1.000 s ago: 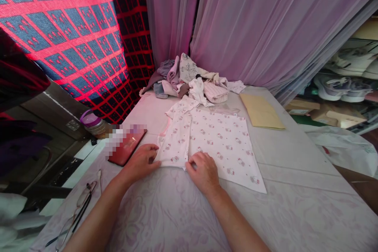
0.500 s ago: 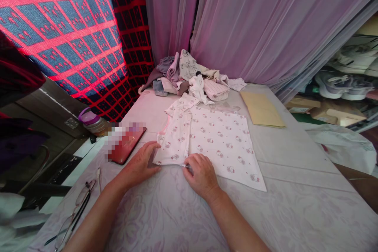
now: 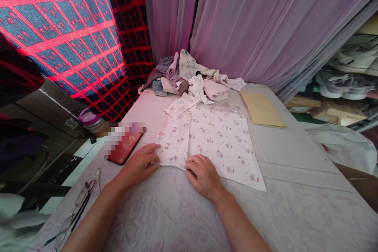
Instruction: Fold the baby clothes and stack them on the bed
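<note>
A white child's shirt (image 3: 223, 141) with a small pink-and-red cat print lies flat in front of me, its near sleeve side folded inward in a strip. My left hand (image 3: 144, 165) pinches the near left corner of that strip between thumb and fingers. On the same near edge, further right, my right hand (image 3: 202, 173) is closed with its fingertips on the cloth where the strip's fold ends. The edge between the two hands sags slightly toward me. The shirt's other sleeve (image 3: 181, 103) reaches out toward the clothes behind it.
A heap of clothes (image 3: 191, 76) sits at the table's far end, beside a yellow envelope (image 3: 261, 108). A red phone (image 3: 125, 147), partly blurred, lies left of the shirt. Eyeglasses (image 3: 71, 220) rest near the left table edge. Shoes (image 3: 344, 84) and boxes fill a shelf at right.
My left thumb and fingers have closed on the shirt's near left corner, which was between them before. My right hand has shifted very slightly; the near edge now curves a little.
</note>
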A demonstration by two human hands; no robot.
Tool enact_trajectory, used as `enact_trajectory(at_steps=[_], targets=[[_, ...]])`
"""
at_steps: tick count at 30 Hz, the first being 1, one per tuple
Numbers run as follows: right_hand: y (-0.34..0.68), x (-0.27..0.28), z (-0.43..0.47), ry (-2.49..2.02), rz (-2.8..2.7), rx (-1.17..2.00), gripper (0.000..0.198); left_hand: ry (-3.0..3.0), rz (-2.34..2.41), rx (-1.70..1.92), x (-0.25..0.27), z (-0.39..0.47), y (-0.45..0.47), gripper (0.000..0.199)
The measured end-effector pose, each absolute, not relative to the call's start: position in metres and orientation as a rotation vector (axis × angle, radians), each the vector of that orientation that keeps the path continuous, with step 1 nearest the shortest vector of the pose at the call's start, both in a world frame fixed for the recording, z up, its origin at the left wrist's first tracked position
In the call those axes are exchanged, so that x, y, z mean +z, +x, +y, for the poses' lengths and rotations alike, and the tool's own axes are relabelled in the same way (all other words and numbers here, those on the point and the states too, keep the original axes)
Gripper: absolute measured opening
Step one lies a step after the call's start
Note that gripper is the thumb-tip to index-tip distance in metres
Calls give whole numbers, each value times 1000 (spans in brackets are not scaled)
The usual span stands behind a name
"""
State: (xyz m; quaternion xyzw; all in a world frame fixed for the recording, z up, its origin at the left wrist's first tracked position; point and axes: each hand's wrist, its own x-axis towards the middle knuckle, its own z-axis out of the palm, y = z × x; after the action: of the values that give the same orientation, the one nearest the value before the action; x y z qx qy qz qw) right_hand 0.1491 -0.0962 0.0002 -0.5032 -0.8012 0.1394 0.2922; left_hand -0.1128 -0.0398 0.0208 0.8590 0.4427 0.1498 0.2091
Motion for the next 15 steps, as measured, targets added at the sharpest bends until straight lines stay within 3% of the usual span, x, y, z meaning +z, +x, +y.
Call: enact_trajectory(at_steps=[5,9,15], targets=[[149,2,-96,-1342,-2142,356,10,2448,1280,407,23,-39,-108,20],[148,0,-96,-1318,-2099,360,11,2494,1186,492,24,-41,-88,16],[155,-2,-88,-1320,-1909,435,17,2515,888,362,13,-42,-60,37]])
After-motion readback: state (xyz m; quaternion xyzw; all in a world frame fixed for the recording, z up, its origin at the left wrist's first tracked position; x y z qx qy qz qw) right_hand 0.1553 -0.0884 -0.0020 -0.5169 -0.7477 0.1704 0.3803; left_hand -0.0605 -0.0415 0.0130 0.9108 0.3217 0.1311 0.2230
